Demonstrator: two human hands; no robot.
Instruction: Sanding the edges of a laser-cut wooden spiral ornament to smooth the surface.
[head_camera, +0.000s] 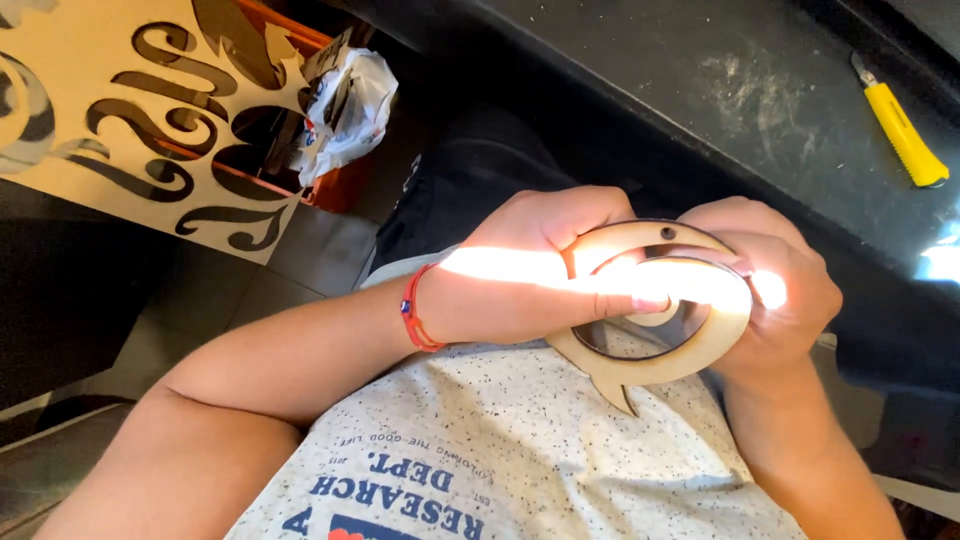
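Dark worktop (700, 90); pale laser-cut scrollwork plywood panel (90, 120) at upper left, crumpled plastic bag (345, 105) beside it; yellow utility knife (900, 125) lying at the worktop's far right, well apart from both hands. Laser-cut plywood ring ornament (690, 355), with small hole and pointed tail, held over the lap: left hand (520, 270) curled round its near edge, right hand (790, 290) cupping the far rim, fingers pressed together. Risk, as judged: thin ring may snap under squeezing, or slip in the glare.

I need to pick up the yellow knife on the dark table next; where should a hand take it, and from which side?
Grip the knife across its yellow body, mid-length, coming from above. It lies flat and slanted on the table with nothing beside it, and its metal tip points to the upper left, so stay toward the lower right end.
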